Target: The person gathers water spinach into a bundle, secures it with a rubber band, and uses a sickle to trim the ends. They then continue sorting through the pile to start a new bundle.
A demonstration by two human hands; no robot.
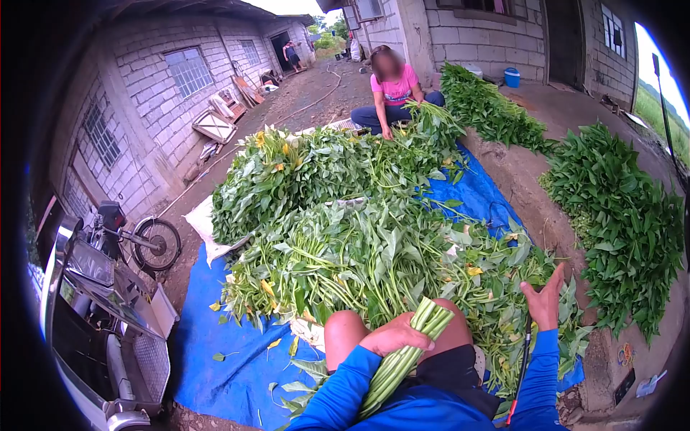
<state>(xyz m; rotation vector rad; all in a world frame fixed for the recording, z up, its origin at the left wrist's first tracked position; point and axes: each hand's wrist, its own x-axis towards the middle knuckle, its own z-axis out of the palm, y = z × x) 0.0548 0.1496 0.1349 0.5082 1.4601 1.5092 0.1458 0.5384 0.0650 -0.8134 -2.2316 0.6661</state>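
Observation:
My left hand point(399, 336) is closed around a bunch of water spinach point(402, 368), its pale green stem ends pointing up and its leaves trailing down by my left forearm. My right hand point(544, 298) is raised over the right edge of the pile, thumb and fingers apart, with nothing seen in it. A thin dark rod with a red end point(512, 411) runs along my right forearm; what it belongs to I cannot make out. Before my knees a big heap of loose water spinach point(359, 258), with some yellow leaves, covers much of a blue tarp point(230, 366).
Bundled greens point(622, 223) line the concrete ledge at right, near coloured rubber bands point(626, 353) and a dark flat object point(624, 386). Across the heap sits a person in pink point(395, 90) handling stems. A motorcycle with a sidecar point(122, 316) stands left.

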